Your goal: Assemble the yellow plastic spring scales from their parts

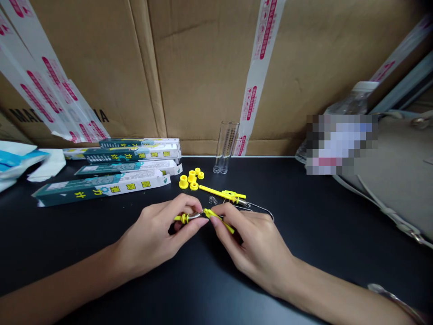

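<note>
My left hand is closed, pinching a bent silver spring with a yellow plastic end piece on it. My right hand grips a slim yellow plastic part between thumb and fingers. The spring's tip and the head of this part meet between my fingertips; whether they are joined I cannot tell. Just beyond my right hand lies a yellow rod with a spring and a wire hook. Tiny metal pieces sit near it. Several yellow caps are grouped behind my hands.
Two clear tubes stand upright at the back. Printed narrow boxes lie at left, beside white-and-blue packaging. A large cardboard box forms the back wall. At right are a plastic bottle and a grey bag.
</note>
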`<state>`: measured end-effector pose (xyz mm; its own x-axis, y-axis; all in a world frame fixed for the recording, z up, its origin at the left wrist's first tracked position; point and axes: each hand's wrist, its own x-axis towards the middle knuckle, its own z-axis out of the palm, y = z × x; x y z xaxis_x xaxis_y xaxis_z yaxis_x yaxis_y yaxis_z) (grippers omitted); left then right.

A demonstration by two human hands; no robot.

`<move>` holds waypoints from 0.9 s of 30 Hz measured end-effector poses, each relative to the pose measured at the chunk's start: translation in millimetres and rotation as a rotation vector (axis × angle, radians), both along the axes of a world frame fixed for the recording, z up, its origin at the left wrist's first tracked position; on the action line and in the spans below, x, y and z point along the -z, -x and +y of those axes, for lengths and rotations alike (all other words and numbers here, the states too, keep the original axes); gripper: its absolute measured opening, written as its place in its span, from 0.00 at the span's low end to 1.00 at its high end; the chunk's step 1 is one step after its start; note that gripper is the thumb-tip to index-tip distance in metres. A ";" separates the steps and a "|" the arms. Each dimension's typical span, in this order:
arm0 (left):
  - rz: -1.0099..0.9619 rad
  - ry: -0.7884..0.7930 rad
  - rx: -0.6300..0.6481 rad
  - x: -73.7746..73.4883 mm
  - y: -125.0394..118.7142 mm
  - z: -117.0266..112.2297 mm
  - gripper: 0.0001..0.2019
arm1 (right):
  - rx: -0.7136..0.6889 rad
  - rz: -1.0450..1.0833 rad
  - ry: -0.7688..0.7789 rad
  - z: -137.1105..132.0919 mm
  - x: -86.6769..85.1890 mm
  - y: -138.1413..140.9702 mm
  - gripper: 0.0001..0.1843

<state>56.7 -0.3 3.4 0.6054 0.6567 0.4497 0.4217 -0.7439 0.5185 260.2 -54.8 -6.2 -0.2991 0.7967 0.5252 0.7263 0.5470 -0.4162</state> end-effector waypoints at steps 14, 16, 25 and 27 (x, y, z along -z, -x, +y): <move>-0.084 0.175 0.036 -4.9 -2.9 -0.4 0.03 | -0.033 -0.030 -0.010 2.5 -0.4 1.9 0.09; -0.094 0.239 0.054 -6.7 -3.9 -1.0 0.03 | -0.016 -0.002 -0.007 2.6 -1.1 2.1 0.10; -0.123 0.274 0.029 -10.4 -2.7 0.9 0.06 | -0.021 0.027 -0.053 1.1 0.6 0.8 0.09; -0.130 0.268 0.041 -9.5 -2.2 0.9 0.06 | -0.021 0.021 -0.051 1.4 1.4 0.4 0.09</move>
